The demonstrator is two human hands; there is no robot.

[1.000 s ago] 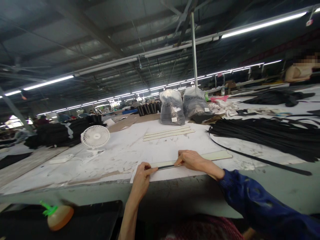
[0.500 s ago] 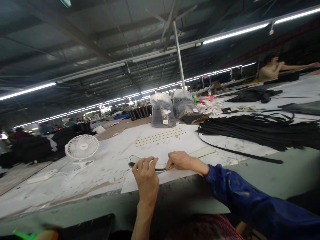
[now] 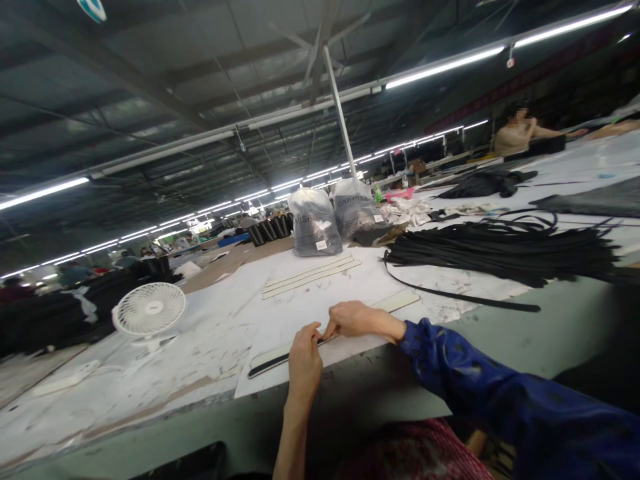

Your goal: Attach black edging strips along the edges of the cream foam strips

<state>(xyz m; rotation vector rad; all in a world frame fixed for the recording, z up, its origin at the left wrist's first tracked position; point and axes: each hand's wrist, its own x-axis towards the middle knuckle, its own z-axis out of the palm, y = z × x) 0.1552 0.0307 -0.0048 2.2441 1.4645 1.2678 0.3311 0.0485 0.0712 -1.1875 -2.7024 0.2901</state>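
Note:
A long pale strip with a black band along it (image 3: 267, 361) lies flat near the front edge of the white-covered table (image 3: 350, 280). My left hand (image 3: 306, 363) rests on the strip with fingers pressing its middle. My right hand (image 3: 356, 319), in a blue sleeve, pinches the strip just to the right, thumb and fingers touching it. The strip's far end (image 3: 400, 301) sticks out beyond my right hand.
A heap of black straps (image 3: 500, 253) fills the right of the table, one loose strap (image 3: 465, 298) trailing forward. Pale strips (image 3: 310, 273) and two grey plastic bags (image 3: 330, 217) lie farther back. A small white fan (image 3: 149, 311) stands at left. A person (image 3: 517, 130) works far right.
The strip's left end, lifted and curled half a second ago, now lies flat on the table. My left hand slid right toward my right hand. The view swung to the right.

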